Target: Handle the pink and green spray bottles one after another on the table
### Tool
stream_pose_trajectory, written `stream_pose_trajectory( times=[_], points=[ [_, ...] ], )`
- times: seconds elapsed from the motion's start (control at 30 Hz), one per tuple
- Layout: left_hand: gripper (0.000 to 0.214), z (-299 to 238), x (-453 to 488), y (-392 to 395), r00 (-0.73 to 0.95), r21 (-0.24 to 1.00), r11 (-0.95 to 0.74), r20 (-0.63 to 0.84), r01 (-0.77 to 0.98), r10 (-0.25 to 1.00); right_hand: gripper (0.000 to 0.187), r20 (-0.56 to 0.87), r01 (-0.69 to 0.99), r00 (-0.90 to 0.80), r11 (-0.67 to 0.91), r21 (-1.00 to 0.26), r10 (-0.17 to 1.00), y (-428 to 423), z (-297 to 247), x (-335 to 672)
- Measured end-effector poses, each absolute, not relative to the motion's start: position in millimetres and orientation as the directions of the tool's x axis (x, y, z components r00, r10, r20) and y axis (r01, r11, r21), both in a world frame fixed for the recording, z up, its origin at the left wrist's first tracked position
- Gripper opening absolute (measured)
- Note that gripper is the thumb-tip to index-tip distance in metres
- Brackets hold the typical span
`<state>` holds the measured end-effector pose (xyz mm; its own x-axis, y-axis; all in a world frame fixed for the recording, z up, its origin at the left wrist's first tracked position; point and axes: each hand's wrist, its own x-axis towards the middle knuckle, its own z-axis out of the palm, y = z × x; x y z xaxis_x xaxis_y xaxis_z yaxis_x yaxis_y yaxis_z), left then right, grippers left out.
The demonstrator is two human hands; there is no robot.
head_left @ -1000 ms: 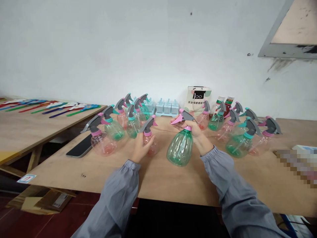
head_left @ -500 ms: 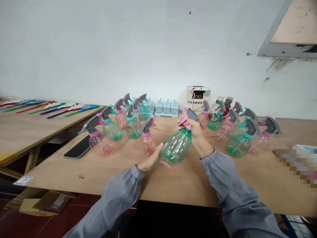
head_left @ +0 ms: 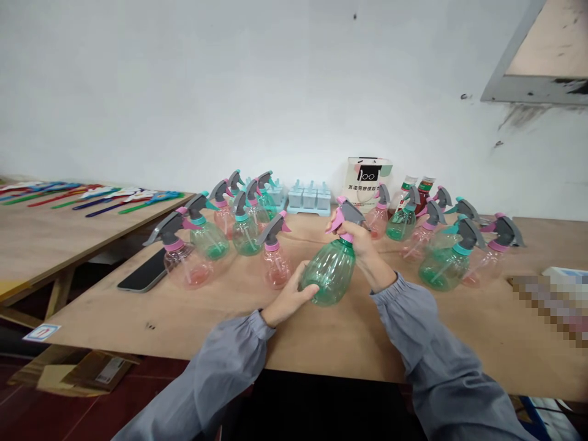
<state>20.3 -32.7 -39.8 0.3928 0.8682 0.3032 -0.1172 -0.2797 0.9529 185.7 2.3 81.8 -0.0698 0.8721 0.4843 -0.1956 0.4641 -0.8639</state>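
I hold a green see-through spray bottle [head_left: 331, 269] tilted above the wooden table [head_left: 349, 343]. My right hand [head_left: 361, 242] grips its neck just under the grey and pink trigger head [head_left: 344, 214]. My left hand [head_left: 291, 300] cups the bottle's round lower body from the left, fingers wrapped on it. A pink spray bottle [head_left: 275, 260] stands just left of my left hand.
Several pink and green spray bottles stand in a group at the left [head_left: 220, 226] and another at the right [head_left: 441, 251]. A black phone [head_left: 144, 272] lies at the left edge. Light blue trays [head_left: 310, 199], a white box [head_left: 367, 180] and a second table [head_left: 55, 233] with coloured sticks are behind.
My left hand left the pink bottle and moved right onto the green bottle's body. The green bottle was lifted and tilted, its base toward the left.
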Motion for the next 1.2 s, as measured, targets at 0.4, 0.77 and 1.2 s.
stream_pose_trajectory(
  times=[0.4, 0.77, 1.2],
  points=[
    [0.076, -46.2, 22.1, -39.2, 0.342, 0.909, -0.415, 0.398, -0.025, 0.851, 0.009, 0.49, -0.126, -0.117, 0.476, -0.87, 0.864, -7.2, 84.2, 182.0],
    [0.081, -42.3, 23.5, -41.1, 0.33, 0.893, -0.447, 0.408, 0.05, 0.851, 0.02, 0.46, -0.227, -0.17, 0.42, -0.879, 0.871, 6.3, 74.2, 182.1],
    [0.079, -49.3, 31.4, -39.0, 0.127, 0.827, -0.505, 0.489, 0.249, 0.863, 0.018, 0.406, -0.161, -0.03, 0.396, -0.904, 0.914, 23.6, 50.0, 185.9]
  ],
)
